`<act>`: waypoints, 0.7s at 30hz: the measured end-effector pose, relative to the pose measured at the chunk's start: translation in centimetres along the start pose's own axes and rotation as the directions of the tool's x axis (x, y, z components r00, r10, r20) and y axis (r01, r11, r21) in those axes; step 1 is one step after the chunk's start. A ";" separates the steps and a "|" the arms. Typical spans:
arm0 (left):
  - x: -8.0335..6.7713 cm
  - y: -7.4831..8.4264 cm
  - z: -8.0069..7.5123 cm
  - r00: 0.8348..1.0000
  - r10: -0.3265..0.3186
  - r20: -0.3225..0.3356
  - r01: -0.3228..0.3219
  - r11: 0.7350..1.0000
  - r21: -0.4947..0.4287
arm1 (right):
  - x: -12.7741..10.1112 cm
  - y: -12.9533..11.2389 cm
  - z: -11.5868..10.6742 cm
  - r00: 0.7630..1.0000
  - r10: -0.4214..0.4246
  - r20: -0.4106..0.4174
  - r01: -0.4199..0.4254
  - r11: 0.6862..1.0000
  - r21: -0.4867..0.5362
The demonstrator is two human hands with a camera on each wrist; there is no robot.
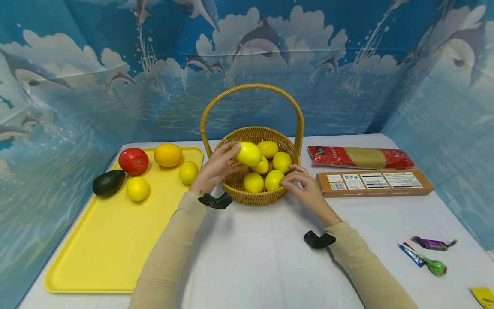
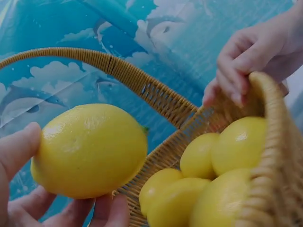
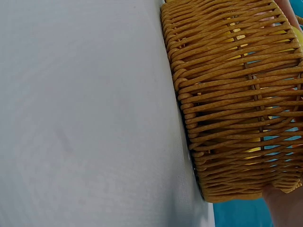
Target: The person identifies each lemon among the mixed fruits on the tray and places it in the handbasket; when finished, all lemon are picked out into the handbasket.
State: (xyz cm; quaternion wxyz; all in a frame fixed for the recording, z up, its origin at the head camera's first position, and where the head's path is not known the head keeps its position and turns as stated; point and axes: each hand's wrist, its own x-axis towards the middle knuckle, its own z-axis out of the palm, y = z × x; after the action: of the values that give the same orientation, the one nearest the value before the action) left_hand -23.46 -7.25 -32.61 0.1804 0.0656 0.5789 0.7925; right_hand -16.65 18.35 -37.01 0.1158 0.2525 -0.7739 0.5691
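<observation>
My left hand [image 1: 219, 168] grips a yellow lemon [image 1: 248, 153] between thumb and fingers, over the left side of a wicker basket [image 1: 254, 199]. In the left wrist view the held lemon [image 2: 92, 151] lies sideways, its small green tip pointing right. Several more lemons [image 1: 253, 183] sit inside the basket. At the basket's right front rim is my right hand [image 1: 306, 193]. Its fingers [image 2: 232, 80] curl over that rim in the left wrist view, while the right wrist view shows the woven outer wall [image 3: 236, 104] up close.
A yellow tray [image 1: 100, 240] on the left bears an avocado [image 1: 109, 183], a red fruit [image 1: 133, 161], an orange-yellow fruit [image 1: 168, 155] and two lemons [image 1: 137, 189]. On the right lie a red packet [image 1: 360, 157], a brown box [image 1: 374, 183] and candies [image 1: 434, 244]. The basket's tall handle [image 1: 251, 86] arches above.
</observation>
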 end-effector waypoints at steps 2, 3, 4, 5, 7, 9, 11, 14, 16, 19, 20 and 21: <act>0.6 0.2 0.0 1.000 -0.002 -0.008 0.003 0.998 0.059 | 0.0 0.0 0.0 1.000 0.003 0.000 -0.003 1.000 0.000; 0.8 0.3 0.0 1.000 -0.007 -0.012 0.008 0.994 0.113 | 0.0 0.0 0.1 1.000 0.005 -0.002 -0.005 1.000 0.000; 1.0 0.5 -0.1 1.000 -0.013 -0.012 0.015 0.986 0.169 | 0.0 0.0 0.1 1.000 0.005 -0.003 -0.005 1.000 0.002; 1.2 0.6 -0.1 1.000 -0.022 -0.016 0.025 0.972 0.235 | 0.0 0.0 0.1 1.000 0.004 -0.004 -0.004 1.000 0.003; 1.5 0.7 -0.2 0.998 -0.051 -0.020 0.055 0.930 0.364 | 0.1 0.0 0.1 1.000 0.002 -0.002 -0.002 1.000 0.006; 1.6 0.9 -0.4 0.996 -0.089 -0.025 0.090 0.879 0.468 | 0.1 0.0 0.1 1.000 0.002 0.000 -0.002 1.000 0.010; 1.7 0.9 -0.6 0.992 -0.123 -0.033 0.122 0.840 0.529 | 0.2 -0.1 0.2 1.000 0.003 0.003 -0.003 1.000 0.012; 1.9 1.0 -1.1 0.987 -0.155 -0.046 0.153 0.797 0.584 | 0.2 -0.1 0.2 1.000 0.002 0.006 -0.002 1.000 0.010; 2.0 1.0 -1.3 0.983 -0.177 -0.046 0.166 0.765 0.622 | 0.2 -0.1 0.2 1.000 0.005 0.006 -0.005 1.000 0.007; 2.2 1.2 -1.2 0.975 -0.220 -0.021 0.171 0.694 0.699 | 0.1 -0.1 0.1 1.000 0.006 0.004 -0.006 1.000 0.005; 2.3 1.2 -1.2 0.972 -0.235 -0.015 0.173 0.668 0.723 | 0.1 -0.1 0.1 1.000 0.007 0.003 -0.007 1.000 0.006; 2.3 1.2 -1.1 0.968 -0.251 -0.011 0.176 0.644 0.745 | 0.0 -0.1 0.1 1.000 0.006 0.003 -0.006 1.000 0.010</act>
State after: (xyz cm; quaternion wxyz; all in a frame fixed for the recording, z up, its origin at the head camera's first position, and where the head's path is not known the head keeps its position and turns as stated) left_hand -26.23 -7.77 -32.05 0.2569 0.1012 0.8447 0.4585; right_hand -16.63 18.19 -36.96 0.1119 0.2516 -0.7720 0.5729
